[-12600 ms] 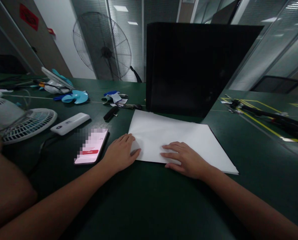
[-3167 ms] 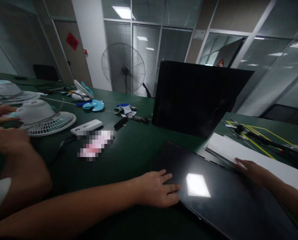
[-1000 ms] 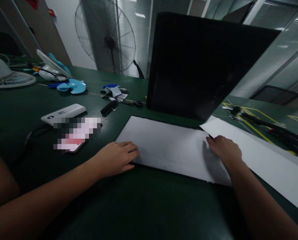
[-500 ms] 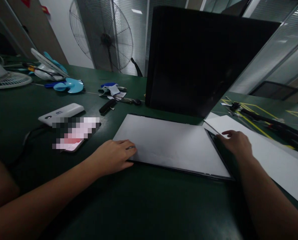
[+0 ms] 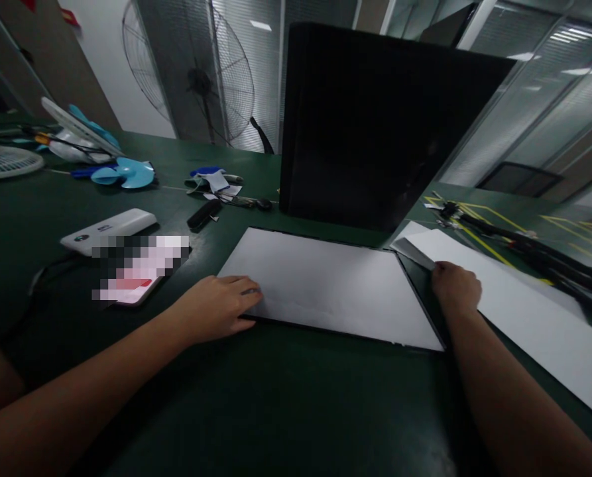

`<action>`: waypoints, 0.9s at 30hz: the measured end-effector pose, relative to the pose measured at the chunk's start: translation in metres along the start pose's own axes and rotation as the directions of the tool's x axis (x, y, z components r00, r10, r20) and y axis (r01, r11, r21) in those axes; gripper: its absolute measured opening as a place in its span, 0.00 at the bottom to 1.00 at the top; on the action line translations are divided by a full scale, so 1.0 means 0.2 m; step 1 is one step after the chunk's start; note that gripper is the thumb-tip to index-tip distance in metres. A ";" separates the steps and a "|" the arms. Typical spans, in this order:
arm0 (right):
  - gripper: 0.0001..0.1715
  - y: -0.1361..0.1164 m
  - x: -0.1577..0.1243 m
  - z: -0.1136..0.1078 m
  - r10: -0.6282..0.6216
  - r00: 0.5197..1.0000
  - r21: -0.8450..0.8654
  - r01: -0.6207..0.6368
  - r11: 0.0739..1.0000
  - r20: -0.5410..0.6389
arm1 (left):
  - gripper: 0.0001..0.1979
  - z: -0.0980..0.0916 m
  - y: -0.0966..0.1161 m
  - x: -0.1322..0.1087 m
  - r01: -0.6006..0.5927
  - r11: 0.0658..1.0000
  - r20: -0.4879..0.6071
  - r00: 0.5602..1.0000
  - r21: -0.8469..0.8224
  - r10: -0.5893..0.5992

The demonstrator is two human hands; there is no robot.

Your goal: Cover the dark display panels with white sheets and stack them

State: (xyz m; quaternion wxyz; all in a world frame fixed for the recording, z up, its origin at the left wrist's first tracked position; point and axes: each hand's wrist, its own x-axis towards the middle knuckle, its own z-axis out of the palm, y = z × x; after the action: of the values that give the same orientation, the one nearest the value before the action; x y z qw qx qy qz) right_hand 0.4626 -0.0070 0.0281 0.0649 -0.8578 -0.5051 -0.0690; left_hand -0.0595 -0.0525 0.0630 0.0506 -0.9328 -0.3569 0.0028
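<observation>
A thin white panel with a dark edge (image 5: 325,285) lies flat on the green table. My left hand (image 5: 221,305) rests on its front left corner, fingers lying over the white surface and thumb apart along the front edge. Beyond the panel's right edge, my right hand (image 5: 457,288) is closed on the near end of a thin grey strip (image 5: 414,253). That strip slants away toward the panel's far right corner; its exact kind is unclear. Large white sheets (image 5: 529,318) lie to the right, partly behind my right hand.
A large black screen (image 5: 375,126) stands upright behind the panel. At left lie a white device with a cable (image 5: 109,228) and a phone (image 5: 144,271). Farther back are a blue fan blade (image 5: 126,172) and a dark pocket-sized item (image 5: 203,215). Black bars (image 5: 539,252) lie far right.
My right hand has turned and closed around the grey strip, which now shows its broader face. My left hand stays on the panel's corner. The whole view has shifted slightly.
</observation>
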 end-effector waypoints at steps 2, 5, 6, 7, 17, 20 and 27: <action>0.35 0.00 -0.03 -0.05 0.025 0.999 -0.010 -0.025 1.000 -0.021 | 0.19 0.00 0.00 0.00 0.001 1.000 -0.005 1.000 -0.012 -0.001; 0.33 -0.01 -0.06 -0.11 0.064 0.997 -0.028 -0.065 0.997 -0.053 | 0.19 0.00 0.00 0.00 0.012 0.999 -0.012 1.000 -0.033 -0.013; 0.32 -0.03 -0.08 -0.13 0.071 0.995 -0.037 -0.073 0.997 -0.065 | 0.19 0.01 0.00 0.00 0.016 0.999 -0.014 1.000 -0.037 -0.017; 0.31 -0.04 -0.09 -0.15 0.071 0.995 -0.047 -0.075 0.996 -0.076 | 0.18 0.01 -0.01 0.00 0.017 0.999 -0.016 1.000 -0.041 -0.018; 0.20 -0.52 -0.39 -0.33 -0.434 0.901 -0.168 0.428 0.888 -0.001 | 0.21 -0.02 0.01 0.00 0.033 0.999 -0.008 0.999 -0.011 -0.034; 0.17 -0.69 -0.58 -0.35 -0.660 0.752 -0.146 0.653 0.743 0.005 | 0.21 -0.04 0.01 0.00 0.035 0.999 0.007 0.999 0.012 -0.035; 0.21 -0.90 -0.89 -0.24 -0.942 0.283 -0.118 0.945 0.306 -0.180 | 0.21 -0.01 0.00 -0.01 0.036 0.999 -0.096 0.995 -0.001 -0.036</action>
State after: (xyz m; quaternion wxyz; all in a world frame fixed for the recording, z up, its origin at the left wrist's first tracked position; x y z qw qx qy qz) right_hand 0.2165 -0.0825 0.0498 0.0710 -0.3816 -0.9032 -0.1831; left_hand -0.0606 -0.0528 0.0642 0.0680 -0.9253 -0.3707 -0.0428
